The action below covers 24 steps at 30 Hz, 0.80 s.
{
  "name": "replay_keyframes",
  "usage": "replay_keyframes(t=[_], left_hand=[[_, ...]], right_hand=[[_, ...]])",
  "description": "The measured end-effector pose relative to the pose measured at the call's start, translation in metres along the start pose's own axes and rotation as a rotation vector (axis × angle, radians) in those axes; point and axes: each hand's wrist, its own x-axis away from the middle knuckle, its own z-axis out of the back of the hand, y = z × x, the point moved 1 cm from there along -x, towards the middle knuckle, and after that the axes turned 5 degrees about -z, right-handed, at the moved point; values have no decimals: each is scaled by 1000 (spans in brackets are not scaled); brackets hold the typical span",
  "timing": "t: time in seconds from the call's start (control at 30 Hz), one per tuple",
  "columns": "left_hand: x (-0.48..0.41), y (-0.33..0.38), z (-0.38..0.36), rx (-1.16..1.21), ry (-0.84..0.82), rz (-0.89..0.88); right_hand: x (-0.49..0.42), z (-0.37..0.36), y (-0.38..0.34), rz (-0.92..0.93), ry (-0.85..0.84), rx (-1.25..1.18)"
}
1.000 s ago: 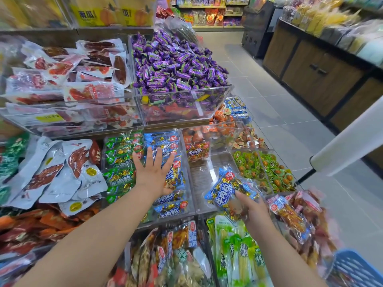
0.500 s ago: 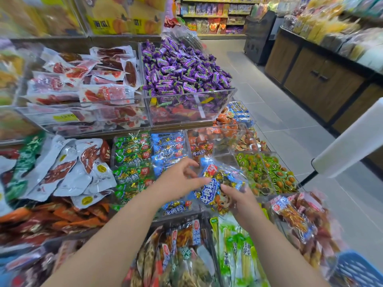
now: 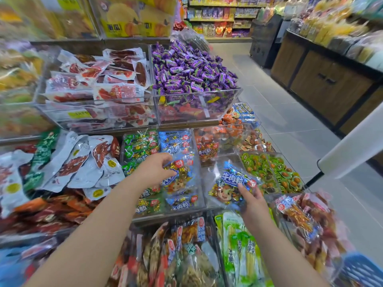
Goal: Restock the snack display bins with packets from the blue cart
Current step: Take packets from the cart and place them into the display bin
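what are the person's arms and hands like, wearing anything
Nothing worn that shows. The left hand and right hand are bare, with no gloves, rings, watch or wristband. The left forearm and right forearm are uncovered too; no sleeve comes into view before the picture's lower edge.

Tiered wooden display stand (image 3: pixel 182 124) lined with clear acrylic bins (image 3: pixel 196 92). Under the left hand (image 3: pixel 154 171), blue-and-clear snack packets (image 3: pixel 178 201) beside green-wrapped packets (image 3: pixel 138 146). Well beyond it, heaped purple-wrapped sweets (image 3: pixel 192 71) and red-and-white vacuum-sealed meat packs (image 3: pixel 107 89). Left of it, white pouches printed with red meat (image 3: pixel 78 162). Right of the right hand (image 3: pixel 251 200), small round green packets (image 3: pixel 259 166). Nearest, between both forearms, mixed brown snack bags (image 3: pixel 186 255) and tall green-and-white packets (image 3: pixel 238 255).
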Motion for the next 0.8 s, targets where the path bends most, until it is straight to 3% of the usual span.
replay_keyframes(t=[0.23,0.5,0.8], left_hand=[[-33,5,-33,-446,-109,-42],[-51,14,-49,-677,-107,-334],[-38,-20,-60,-835,-130,-352]], right_hand=[[-1,8,2,7,-6,-4],[-2,12,-3,34,-4,80],[-10,2,7,4,-109,87]])
